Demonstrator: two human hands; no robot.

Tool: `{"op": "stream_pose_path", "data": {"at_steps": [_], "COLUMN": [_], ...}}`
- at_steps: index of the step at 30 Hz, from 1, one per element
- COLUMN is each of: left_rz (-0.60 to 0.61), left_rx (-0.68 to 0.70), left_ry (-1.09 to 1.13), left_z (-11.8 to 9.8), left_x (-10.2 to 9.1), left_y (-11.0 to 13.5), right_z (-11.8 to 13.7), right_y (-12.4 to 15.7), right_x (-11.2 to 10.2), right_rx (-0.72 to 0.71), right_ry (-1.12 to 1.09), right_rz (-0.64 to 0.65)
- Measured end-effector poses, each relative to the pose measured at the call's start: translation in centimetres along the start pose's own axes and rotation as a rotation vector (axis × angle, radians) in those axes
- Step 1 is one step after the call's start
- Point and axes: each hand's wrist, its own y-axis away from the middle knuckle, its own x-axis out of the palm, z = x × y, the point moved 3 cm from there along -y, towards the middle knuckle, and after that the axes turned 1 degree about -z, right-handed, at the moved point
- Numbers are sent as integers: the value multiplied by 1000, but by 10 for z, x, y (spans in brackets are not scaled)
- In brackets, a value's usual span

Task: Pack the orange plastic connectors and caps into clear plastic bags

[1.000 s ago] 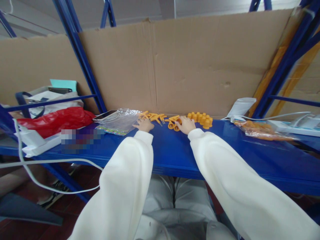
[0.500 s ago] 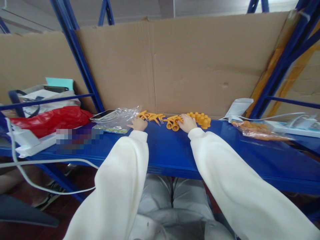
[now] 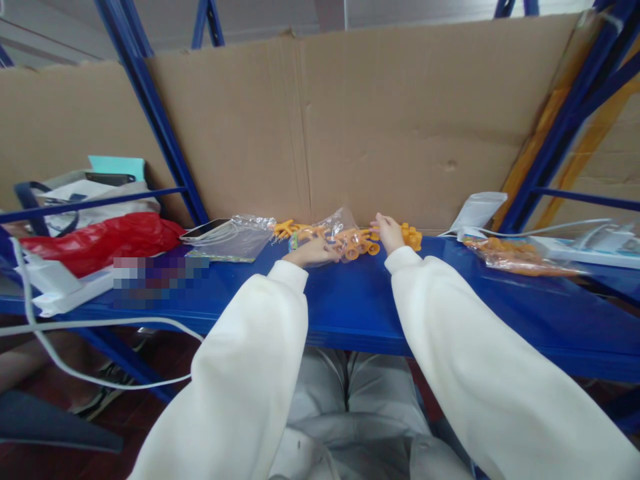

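—At the bare, white-sleeved left hand, closed on anything?
—Yes, pinching a clear, crinkled plastic bag. Spread upward from that grip, partly in front of orange plastic pieces with round, open ends.
—And at the bare, white-sleeved right hand?
—Just right of the bag, with fingers bent; impossible to tell whether holding anything or merely touching.
—Close by that hand?
—On its right, a cluster of short orange plastic cylinders, partly hidden by the hand.
—And leftward from the pinched bag?
—Near, orange branching plastic pieces; farther off, a second clear plastic bag, lying flat. Below both hands, a glossy blue shelf.
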Motion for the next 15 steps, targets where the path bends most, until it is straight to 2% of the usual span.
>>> {"op": "stream_pose_path", "data": {"at_steps": [3,9,15], "left_rz": [91,13,-71], "left_rx": [-106,-92,-50], "left_ry": [-6,-49,-141], "left_z": [2,1,-5], "left_x": [3,1,3], "left_y": [3,0,0], "right_z": [-3,-6,-5], "right_y": [-1,10,12], "right_x": [-2,5,7], "right_rx": [-16,-124,-141], "right_ry": [2,99,149], "right_rz": [47,187,189]}}
